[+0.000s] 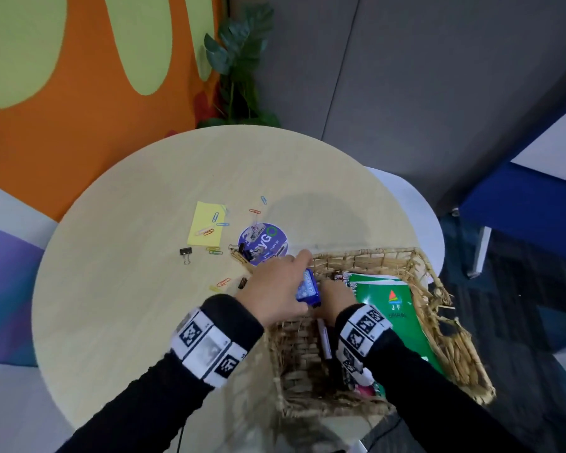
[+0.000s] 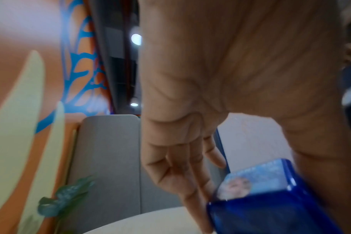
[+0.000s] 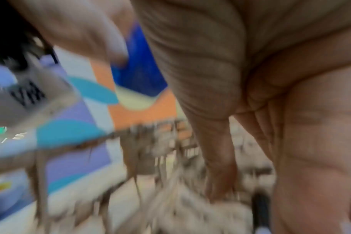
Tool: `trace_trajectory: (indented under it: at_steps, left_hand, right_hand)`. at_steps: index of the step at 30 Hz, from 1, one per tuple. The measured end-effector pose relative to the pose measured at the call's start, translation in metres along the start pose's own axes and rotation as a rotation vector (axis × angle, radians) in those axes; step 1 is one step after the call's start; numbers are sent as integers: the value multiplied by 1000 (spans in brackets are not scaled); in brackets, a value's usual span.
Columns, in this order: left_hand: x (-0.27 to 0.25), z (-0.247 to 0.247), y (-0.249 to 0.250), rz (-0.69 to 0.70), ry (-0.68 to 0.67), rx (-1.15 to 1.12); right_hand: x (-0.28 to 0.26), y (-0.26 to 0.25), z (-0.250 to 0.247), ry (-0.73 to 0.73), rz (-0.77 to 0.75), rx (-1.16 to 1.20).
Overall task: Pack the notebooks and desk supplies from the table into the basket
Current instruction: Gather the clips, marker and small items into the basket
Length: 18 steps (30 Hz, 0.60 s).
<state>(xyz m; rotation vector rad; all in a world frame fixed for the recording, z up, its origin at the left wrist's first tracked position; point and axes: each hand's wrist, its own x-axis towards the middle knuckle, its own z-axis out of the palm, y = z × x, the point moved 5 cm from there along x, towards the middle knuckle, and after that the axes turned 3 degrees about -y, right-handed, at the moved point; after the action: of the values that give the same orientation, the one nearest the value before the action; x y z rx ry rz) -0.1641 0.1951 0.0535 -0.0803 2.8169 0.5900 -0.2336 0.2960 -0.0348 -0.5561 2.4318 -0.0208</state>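
A: How is the left hand [image 1: 276,286] seen?

B: A small blue box [image 1: 307,289] is gripped between its thumb and fingers, over the near-left part of the woven basket [image 1: 451,341]. In the left wrist view the box [image 2: 270,197] is pinched at its sides, the fingers [image 2: 182,171] fairly straight.

A: And the right hand [image 1: 335,297]?

B: It is lowered inside the basket, at three o'clock from the box. Its fingers are hidden from the head camera and blurred in the wrist view, so its grip cannot be told.

A: What is packed already?

B: A green notebook [image 1: 396,308] is laid in the basket's right half; a pale pen-like object [image 1: 324,338] is seen near the left wall.

A: What is left on the table [image 1: 128,322]?

B: At eleven o'clock from the left hand, a yellow sticky pad [image 1: 203,230] with paper clips [image 1: 214,217] on it; at twelve, a round purple sticker [image 1: 263,240]; at ten, a black binder clip [image 1: 185,253]. More clips are scattered between.
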Motion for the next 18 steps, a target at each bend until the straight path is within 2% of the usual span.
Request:
trace_trajectory:
  at_steps: [3,6,7,10,13,17,18]
  left_hand:
    - [24,17,14,3,-168,222]
    - [42,33,23,-26,-402,307]
    - [46,36,24,-67,-425,301]
    - [58,43,25,-148,-368,172]
    - [61,51,27,-266,-402,133]
    - [48,57,42,-478,-545,451]
    - [43,51,48,-464,-554,493]
  right_hand:
    - [-36,29,-29,112,53,112]
    - [-74,67,-40,185,71,209]
    - [-86,77,-40,200,62,251]
    - [-116,102,-39,228,54,344]
    - [-133,124,-39,274,98,374]
    - [-137,140,-30,255,129,390]
    - [-136,143,-27,248,126,389]
